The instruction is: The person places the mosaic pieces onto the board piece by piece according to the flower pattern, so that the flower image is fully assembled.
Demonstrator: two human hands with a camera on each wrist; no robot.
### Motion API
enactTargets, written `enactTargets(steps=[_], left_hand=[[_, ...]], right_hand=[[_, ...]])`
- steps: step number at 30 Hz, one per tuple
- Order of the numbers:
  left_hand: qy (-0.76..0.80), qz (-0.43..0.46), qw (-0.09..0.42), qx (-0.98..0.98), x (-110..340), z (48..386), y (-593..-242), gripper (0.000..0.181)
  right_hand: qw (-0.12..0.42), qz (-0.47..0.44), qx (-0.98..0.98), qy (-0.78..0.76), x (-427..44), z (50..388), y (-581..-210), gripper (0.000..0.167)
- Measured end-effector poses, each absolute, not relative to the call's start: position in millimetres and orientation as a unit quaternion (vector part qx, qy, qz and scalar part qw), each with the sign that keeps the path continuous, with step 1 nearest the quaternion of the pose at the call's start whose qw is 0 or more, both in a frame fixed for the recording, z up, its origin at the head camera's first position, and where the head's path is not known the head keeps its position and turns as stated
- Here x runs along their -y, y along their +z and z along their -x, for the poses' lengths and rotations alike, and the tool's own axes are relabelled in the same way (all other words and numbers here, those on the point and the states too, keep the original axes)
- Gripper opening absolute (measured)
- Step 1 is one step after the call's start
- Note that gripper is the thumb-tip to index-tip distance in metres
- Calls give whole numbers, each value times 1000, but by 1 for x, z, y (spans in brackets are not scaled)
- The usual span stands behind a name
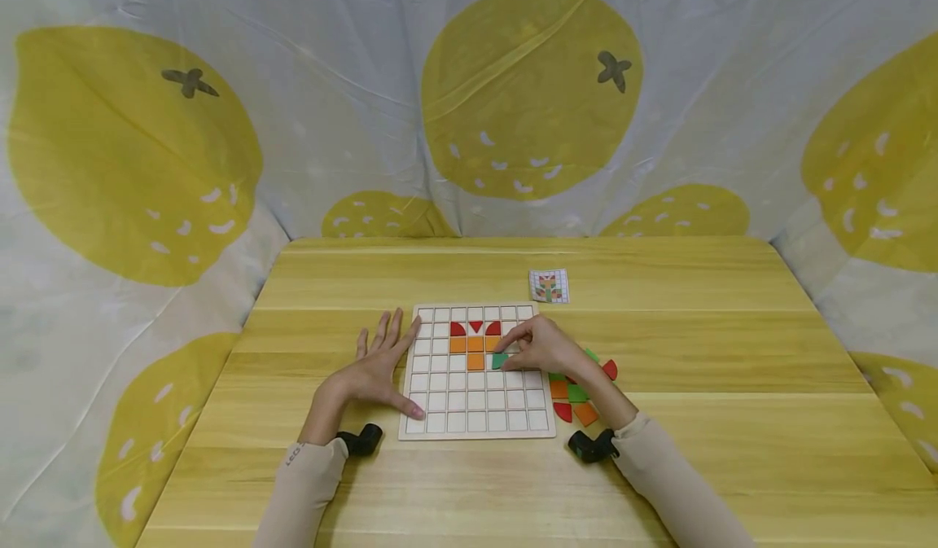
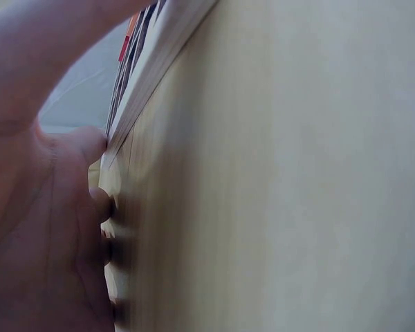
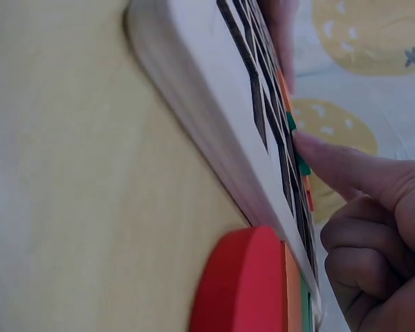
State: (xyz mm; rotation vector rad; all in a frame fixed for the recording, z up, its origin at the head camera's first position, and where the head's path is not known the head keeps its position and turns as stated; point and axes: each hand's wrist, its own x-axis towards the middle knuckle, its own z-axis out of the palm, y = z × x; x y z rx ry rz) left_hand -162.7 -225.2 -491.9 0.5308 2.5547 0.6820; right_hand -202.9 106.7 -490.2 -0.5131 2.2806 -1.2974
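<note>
Head view: left hand (image 1: 375, 371), fingers spread, touches the grid board (image 1: 476, 423) along its left side; right hand (image 1: 542, 346) pinches a green tile (image 1: 500, 361) at the board's right half. Left wrist view: spread hand beside the board's edge. Right wrist view: red piece (image 3: 252, 280) just beside the board.

The head view looks forward and down over the board (image 1: 476, 380); low, close wrist views face along its sides, all sharing its top.
</note>
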Motion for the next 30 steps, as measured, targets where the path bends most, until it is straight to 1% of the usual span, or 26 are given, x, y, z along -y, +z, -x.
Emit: enactTargets(steps=[9, 14, 20, 24, 30], left_hand=[[248, -193, 217, -924, 225, 162, -492, 151], [251, -194, 216, -923, 225, 163, -492, 151], [252, -195, 215, -923, 226, 163, -492, 151], [249, -194, 217, -924, 226, 163, -492, 152], [248, -195, 216, -924, 225, 162, -491, 152]], right_hand=[[220, 186, -832, -475, -100, 201, -492, 12], [217, 177, -832, -479, -96, 200, -493, 12], [220, 189, -827, -482, -97, 200, -492, 14], [213, 183, -829, -484, -108, 203, -490, 15], [176, 156, -841, -487, -140, 208, -485, 17]])
